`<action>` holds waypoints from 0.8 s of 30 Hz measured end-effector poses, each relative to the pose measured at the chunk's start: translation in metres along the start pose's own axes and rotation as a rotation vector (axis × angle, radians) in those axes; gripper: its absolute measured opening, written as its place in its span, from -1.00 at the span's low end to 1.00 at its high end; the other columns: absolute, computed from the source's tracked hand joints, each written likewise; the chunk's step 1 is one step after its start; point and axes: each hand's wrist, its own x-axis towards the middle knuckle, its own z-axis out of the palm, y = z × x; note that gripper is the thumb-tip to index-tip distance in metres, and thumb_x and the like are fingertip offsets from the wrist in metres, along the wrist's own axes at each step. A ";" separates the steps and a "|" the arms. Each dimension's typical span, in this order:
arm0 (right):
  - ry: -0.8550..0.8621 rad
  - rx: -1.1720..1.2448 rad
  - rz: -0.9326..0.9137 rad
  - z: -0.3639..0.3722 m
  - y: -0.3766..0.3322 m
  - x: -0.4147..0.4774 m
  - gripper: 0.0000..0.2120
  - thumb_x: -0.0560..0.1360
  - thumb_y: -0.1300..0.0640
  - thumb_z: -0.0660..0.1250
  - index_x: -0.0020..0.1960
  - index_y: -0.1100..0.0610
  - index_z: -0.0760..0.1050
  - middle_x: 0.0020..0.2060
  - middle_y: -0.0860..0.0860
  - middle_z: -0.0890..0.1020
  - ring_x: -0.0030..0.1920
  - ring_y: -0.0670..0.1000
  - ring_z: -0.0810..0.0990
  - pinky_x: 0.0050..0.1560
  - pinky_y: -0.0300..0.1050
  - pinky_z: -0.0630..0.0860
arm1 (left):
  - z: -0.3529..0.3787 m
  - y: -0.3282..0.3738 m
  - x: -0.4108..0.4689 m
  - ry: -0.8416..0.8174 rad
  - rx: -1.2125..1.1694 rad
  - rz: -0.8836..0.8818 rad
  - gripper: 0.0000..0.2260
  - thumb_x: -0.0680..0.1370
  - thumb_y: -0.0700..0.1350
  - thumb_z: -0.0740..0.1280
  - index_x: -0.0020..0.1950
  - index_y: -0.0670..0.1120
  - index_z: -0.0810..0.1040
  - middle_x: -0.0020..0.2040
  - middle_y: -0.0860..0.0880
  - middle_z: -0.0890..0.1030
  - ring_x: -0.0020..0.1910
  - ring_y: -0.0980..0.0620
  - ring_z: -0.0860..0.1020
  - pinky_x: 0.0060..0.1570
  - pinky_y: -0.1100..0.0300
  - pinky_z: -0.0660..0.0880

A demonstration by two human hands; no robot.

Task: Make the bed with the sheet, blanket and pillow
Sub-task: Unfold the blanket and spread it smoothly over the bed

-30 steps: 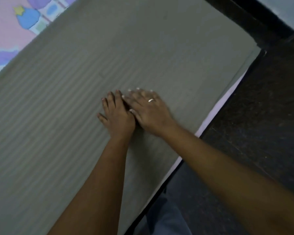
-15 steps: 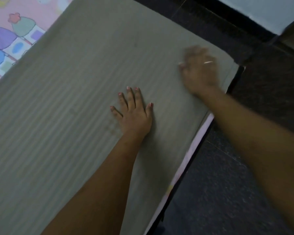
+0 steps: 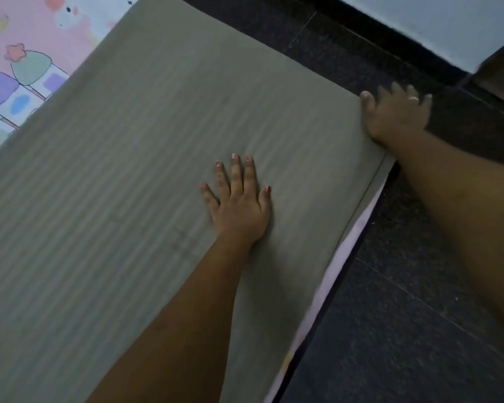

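The bed [image 3: 361,248] carries a pink cartoon-print sheet [image 3: 26,39], visible well left of the left fingers [image 3: 236,175]. A grey striped blanket [image 3: 114,213] lies flat beneath them, its corner under the right fingers [image 3: 396,91].

The left hand [image 3: 237,205] is lying flat, palm down, at centre frame, fingers straight, its forearm [image 3: 172,315] stretching up from the bottom edge. The right hand [image 3: 396,114], blurred, is reaching palm down at upper right, fingers spread.
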 end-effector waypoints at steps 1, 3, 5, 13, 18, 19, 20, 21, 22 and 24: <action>0.086 0.005 -0.105 0.000 -0.017 -0.006 -0.40 0.62 -0.20 -0.15 0.53 0.11 0.14 0.53 0.11 0.14 0.53 0.17 0.04 0.48 0.25 -0.08 | 0.000 0.000 0.001 -0.004 -0.006 0.001 -0.44 0.62 0.17 -0.10 0.55 0.05 -0.24 0.56 0.02 -0.23 0.52 -0.11 -0.29 0.42 -0.25 -0.27; 0.151 0.037 -0.377 0.004 -0.067 -0.029 -0.45 0.64 -0.15 -0.09 0.55 0.07 0.06 0.54 0.09 0.08 0.53 0.15 0.02 0.47 0.21 -0.09 | 0.000 -0.001 0.003 -0.013 -0.017 0.004 -0.44 0.63 0.17 -0.09 0.55 0.06 -0.24 0.56 0.02 -0.24 0.52 -0.11 -0.29 0.41 -0.25 -0.29; 0.131 0.027 -0.632 0.017 -0.118 -0.061 -0.47 0.63 -0.16 -0.07 0.56 -0.03 0.01 0.55 0.03 0.04 0.54 0.11 -0.01 0.48 0.16 -0.10 | -0.001 -0.001 0.003 -0.025 -0.021 0.009 -0.45 0.63 0.17 -0.10 0.55 0.05 -0.23 0.56 0.02 -0.24 0.51 -0.10 -0.31 0.40 -0.24 -0.31; 0.143 -0.055 -0.610 0.042 -0.116 -0.067 -0.45 0.60 -0.23 -0.06 0.55 -0.11 0.01 0.55 -0.03 0.08 0.54 0.12 0.03 0.46 0.20 -0.05 | -0.015 -0.019 -0.003 -0.048 -0.041 0.139 -0.40 0.61 0.20 0.00 0.56 0.03 -0.12 0.57 0.06 -0.14 0.54 -0.02 -0.21 0.44 -0.14 -0.24; 0.126 -0.069 -0.133 0.010 -0.091 -0.034 -0.40 0.61 -0.17 -0.10 0.56 0.10 -0.01 0.55 0.10 0.02 0.54 0.19 -0.05 0.47 0.29 -0.14 | -0.034 -0.100 -0.015 0.046 -0.065 0.160 -0.46 0.62 0.14 0.03 0.56 0.03 -0.02 0.57 0.04 0.03 0.54 0.06 -0.02 0.46 0.03 -0.03; 0.174 -0.066 -0.201 0.010 -0.105 -0.038 -0.41 0.62 -0.14 -0.07 0.55 0.14 0.02 0.55 0.12 0.05 0.54 0.19 -0.03 0.47 0.28 -0.12 | -0.036 -0.121 -0.018 0.077 -0.040 0.116 -0.45 0.61 0.18 -0.02 0.56 0.04 -0.02 0.57 0.05 0.02 0.54 0.06 -0.02 0.46 0.02 -0.03; 0.202 -0.044 -0.303 0.012 -0.127 -0.047 -0.41 0.62 -0.13 -0.03 0.55 0.15 0.04 0.54 0.13 0.07 0.53 0.19 0.00 0.47 0.28 -0.08 | -0.036 -0.139 -0.022 0.106 -0.011 0.075 -0.43 0.58 0.23 -0.10 0.56 0.07 -0.03 0.57 0.07 0.01 0.54 0.06 -0.03 0.46 0.00 -0.05; 0.187 -0.019 -0.412 0.017 -0.153 -0.060 -0.41 0.61 -0.14 -0.02 0.55 0.13 0.05 0.53 0.14 0.09 0.53 0.19 0.02 0.46 0.27 -0.04 | -0.036 -0.154 -0.024 0.126 0.016 0.043 -0.40 0.55 0.26 -0.16 0.56 0.10 -0.04 0.57 0.08 0.00 0.54 0.06 -0.04 0.46 -0.03 -0.08; 0.150 -0.006 -0.523 0.027 -0.183 -0.079 -0.40 0.61 -0.17 -0.02 0.55 0.10 0.05 0.54 0.12 0.09 0.53 0.18 0.03 0.46 0.26 -0.02 | -0.037 -0.169 -0.027 0.140 0.036 0.010 -0.40 0.54 0.27 -0.19 0.56 0.11 -0.05 0.57 0.08 -0.01 0.55 0.06 -0.05 0.46 -0.05 -0.10; 0.075 0.006 -0.666 0.054 -0.237 -0.126 -0.39 0.60 -0.22 -0.05 0.56 0.02 0.00 0.55 0.07 0.06 0.54 0.13 0.01 0.47 0.21 -0.05 | -0.039 -0.189 -0.032 0.148 0.053 -0.038 -0.44 0.57 0.23 -0.16 0.56 0.10 -0.07 0.57 0.08 -0.03 0.55 0.06 -0.08 0.47 -0.08 -0.13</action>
